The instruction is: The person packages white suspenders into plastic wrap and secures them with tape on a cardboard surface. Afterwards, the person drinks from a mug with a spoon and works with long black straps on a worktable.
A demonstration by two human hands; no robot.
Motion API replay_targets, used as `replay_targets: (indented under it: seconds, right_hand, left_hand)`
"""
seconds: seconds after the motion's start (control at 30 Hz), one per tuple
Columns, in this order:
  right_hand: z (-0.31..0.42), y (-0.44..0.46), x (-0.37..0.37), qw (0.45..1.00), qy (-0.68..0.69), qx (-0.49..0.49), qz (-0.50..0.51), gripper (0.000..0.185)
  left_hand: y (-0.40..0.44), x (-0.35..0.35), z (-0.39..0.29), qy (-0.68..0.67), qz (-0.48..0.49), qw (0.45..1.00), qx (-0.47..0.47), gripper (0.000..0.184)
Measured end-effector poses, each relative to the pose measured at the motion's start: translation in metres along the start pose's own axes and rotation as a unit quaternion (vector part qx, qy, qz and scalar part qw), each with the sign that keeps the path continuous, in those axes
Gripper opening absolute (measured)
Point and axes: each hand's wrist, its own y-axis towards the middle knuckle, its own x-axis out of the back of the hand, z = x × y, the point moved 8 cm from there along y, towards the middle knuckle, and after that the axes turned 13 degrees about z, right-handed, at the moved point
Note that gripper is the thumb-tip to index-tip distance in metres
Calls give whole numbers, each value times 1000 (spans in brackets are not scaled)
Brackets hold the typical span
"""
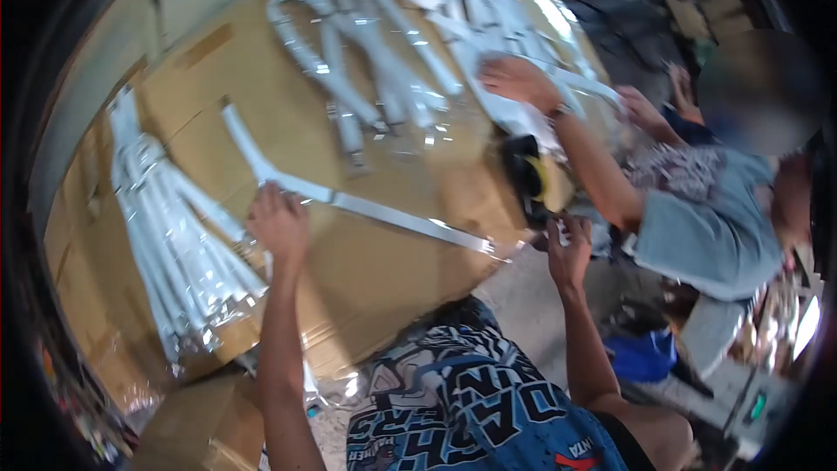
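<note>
A long white strip in clear plastic (397, 218) lies bent across the cardboard. My left hand (281, 225) is on it near the bend, its fingers curled over the strip against the cardboard. Off the strip's right end, beside the cardboard's edge, is my right hand (568, 249). Its fingers are closed around something small and whitish that I cannot make out. Just above that hand stands a black and yellow tool (523, 176), which looks like a tape dispenser, partly behind a co-worker's arm.
Bundles of plastic-wrapped white strips lie on the cardboard (196, 126): one bundle (166, 235) at left, another (357, 44) at the top, and more (471, 17) at upper right. A co-worker (711, 218) reaches over the right side. A cardboard box (196, 427) stands lower left.
</note>
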Motion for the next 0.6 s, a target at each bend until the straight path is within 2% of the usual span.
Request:
replay_targets:
  seconds: [0.07,0.17,0.27,0.37,0.47,0.6]
  right_hand:
    - [-45,3,0,997,27,-68,-9,22]
    - [-93,22,-19,989,120,-75,36,26]
    - [-115,41,-49,947,174,-154,222,29]
    - [-105,40,-62,867,248,-232,364,29]
    - [-102,39,-70,813,312,-264,414,27]
    - [-106,33,-66,801,369,-252,398,26]
  left_hand:
    - [1,11,-4,-13,24,1000,11,45]
    - [1,7,-2,-8,40,999,10,44]
    - [0,9,-3,-13,57,998,15,44]
    - [0,12,-5,-23,74,997,27,44]
    - [0,11,-4,-19,75,997,30,44]
    - [1,9,-3,-17,67,997,25,44]
